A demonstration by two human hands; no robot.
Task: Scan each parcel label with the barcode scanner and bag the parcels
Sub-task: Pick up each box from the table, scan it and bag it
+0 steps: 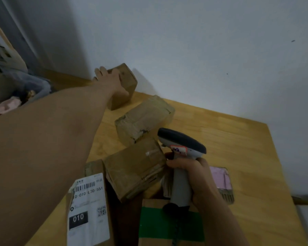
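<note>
Several brown cardboard parcels lie on a wooden table [238, 139]. My left hand [108, 77] reaches to the far corner and grips the top of a small upright parcel [128, 86] by the wall. My right hand [194, 176] holds the grey barcode scanner [181, 144] by its handle, its dark head pointing left over the parcels. A taped parcel [144, 118] lies in the middle, another [133, 167] just left of the scanner. A parcel with a white label [88, 208] showing a barcode and "010" sits near the front left.
A box with green tape [167, 226] is at the front, under the scanner. A pink-lined packet [220, 178] lies behind my right hand. A grey bag [30, 84] with soft items sits to the left, off the table. A white wall stands behind.
</note>
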